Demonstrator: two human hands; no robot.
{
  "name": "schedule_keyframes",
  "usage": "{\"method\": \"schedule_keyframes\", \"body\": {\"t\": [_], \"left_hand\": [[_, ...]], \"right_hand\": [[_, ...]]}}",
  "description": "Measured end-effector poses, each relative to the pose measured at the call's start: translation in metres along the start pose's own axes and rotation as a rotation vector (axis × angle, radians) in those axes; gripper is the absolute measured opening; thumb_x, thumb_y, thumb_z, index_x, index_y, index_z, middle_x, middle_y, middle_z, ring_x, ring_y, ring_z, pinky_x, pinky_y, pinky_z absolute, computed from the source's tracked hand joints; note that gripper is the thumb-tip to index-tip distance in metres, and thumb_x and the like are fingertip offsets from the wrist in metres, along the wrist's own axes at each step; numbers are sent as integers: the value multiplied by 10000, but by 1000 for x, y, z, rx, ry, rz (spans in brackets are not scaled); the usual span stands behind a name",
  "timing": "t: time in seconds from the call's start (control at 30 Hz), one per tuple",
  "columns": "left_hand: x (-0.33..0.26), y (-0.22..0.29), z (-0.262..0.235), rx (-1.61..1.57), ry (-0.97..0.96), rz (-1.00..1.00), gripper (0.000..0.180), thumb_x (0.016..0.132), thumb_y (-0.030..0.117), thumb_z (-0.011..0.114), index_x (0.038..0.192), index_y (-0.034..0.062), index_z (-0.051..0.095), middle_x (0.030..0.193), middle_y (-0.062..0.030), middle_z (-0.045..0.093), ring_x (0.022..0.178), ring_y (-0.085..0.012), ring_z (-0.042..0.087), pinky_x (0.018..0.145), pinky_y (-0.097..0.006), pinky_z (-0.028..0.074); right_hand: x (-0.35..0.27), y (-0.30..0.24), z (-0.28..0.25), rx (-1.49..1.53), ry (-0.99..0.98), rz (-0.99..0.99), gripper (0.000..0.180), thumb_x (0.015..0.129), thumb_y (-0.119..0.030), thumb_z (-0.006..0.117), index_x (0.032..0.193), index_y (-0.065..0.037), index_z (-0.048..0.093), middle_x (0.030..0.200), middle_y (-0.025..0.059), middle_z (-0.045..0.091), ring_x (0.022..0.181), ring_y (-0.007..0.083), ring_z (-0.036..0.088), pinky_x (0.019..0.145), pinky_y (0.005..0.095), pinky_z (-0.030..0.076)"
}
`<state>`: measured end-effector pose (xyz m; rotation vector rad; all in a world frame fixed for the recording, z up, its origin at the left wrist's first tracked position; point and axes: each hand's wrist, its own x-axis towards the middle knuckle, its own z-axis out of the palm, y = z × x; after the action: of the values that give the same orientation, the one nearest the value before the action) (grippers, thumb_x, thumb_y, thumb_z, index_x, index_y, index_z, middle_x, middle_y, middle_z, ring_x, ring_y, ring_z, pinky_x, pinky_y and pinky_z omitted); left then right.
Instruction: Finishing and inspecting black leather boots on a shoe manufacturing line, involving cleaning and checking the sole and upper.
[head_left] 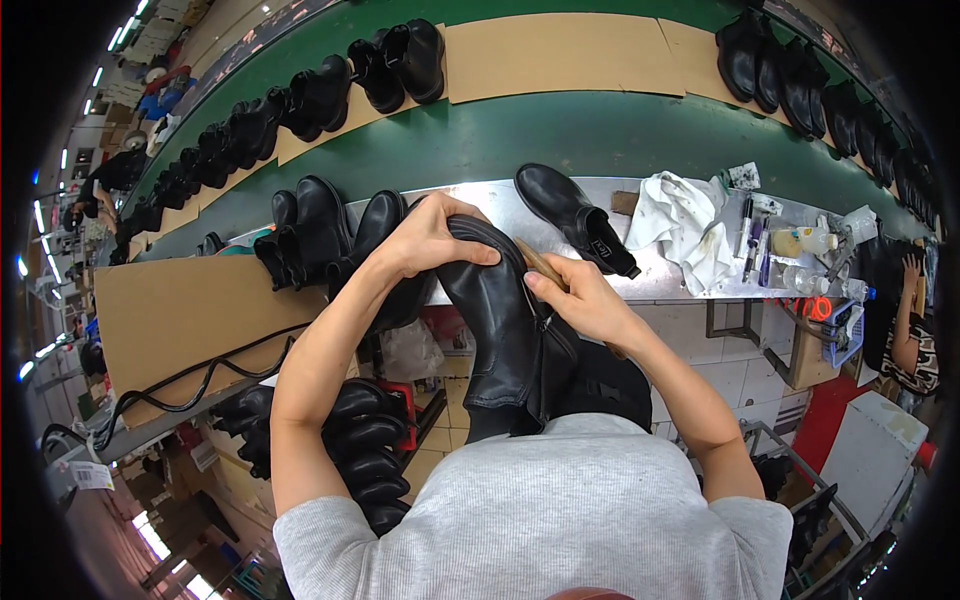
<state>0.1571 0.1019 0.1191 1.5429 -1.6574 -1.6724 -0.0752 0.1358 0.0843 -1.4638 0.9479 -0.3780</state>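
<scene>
A black leather ankle boot is held in front of my body, toe pointing away and shaft toward me. My left hand grips it at the toe, thumb pressed on the upper. On its right side, my right hand is closed around a slim tool with a brown wooden handle, held against the sole edge. The tool's working end cannot be made out. Just beyond, another black boot lies on its side on the metal worktop.
Several black boots stand left, beside a cardboard sheet and a coiled black cable. A white cloth, pens and bottles lie right. Boots line the green conveyor behind. Another person's arm shows far right.
</scene>
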Motion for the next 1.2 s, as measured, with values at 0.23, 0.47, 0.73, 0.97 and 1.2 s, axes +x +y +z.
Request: {"method": "schedule_keyframes", "body": {"t": [0.23, 0.47, 0.73, 0.97, 1.2], "left_hand": [[6, 7, 2, 62, -15, 63, 225, 631, 117, 770, 789, -21, 687, 702, -67, 663, 661, -119, 586, 686, -257, 459], [6, 10, 3, 80, -4, 32, 249, 638, 141, 783, 796, -21, 680, 717, -74, 660, 680, -120, 589, 675, -259, 462], [3, 15, -4, 161, -22, 99, 380, 610, 185, 829, 882, -13, 650, 838, -52, 627, 779, -141, 586, 739, -265, 457], [-9, 16, 3, 1, 48, -59, 366, 594, 147, 833, 863, -27, 656, 790, -37, 638, 738, -109, 592, 727, -248, 469], [-4, 26, 16, -7, 64, -89, 319, 597, 96, 807, 844, -43, 659, 785, -49, 651, 732, -113, 598, 717, -247, 470]], "right_hand": [[8, -12, -8, -126, 138, -74, 316, 898, -264, 540, 814, 40, 537, 563, 128, 481, 511, 212, 476, 517, 354, 385], [16, -15, -9, -130, 163, -112, 281, 873, -228, 560, 795, 40, 525, 540, 155, 488, 482, 273, 508, 501, 383, 379], [2, 7, -36, -41, 443, -94, 395, 884, -201, 567, 1210, 3, 473, 714, 23, 481, 602, 106, 436, 557, 263, 386], [-23, 131, -177, -642, 946, 257, 237, 801, -121, 571, 946, 66, 560, 900, 278, 584, 853, 430, 569, 741, 469, 442], [-37, 207, -233, -770, 1050, 354, 307, 781, -111, 571, 1045, 44, 594, 1003, 276, 564, 955, 415, 557, 835, 455, 448]]}}
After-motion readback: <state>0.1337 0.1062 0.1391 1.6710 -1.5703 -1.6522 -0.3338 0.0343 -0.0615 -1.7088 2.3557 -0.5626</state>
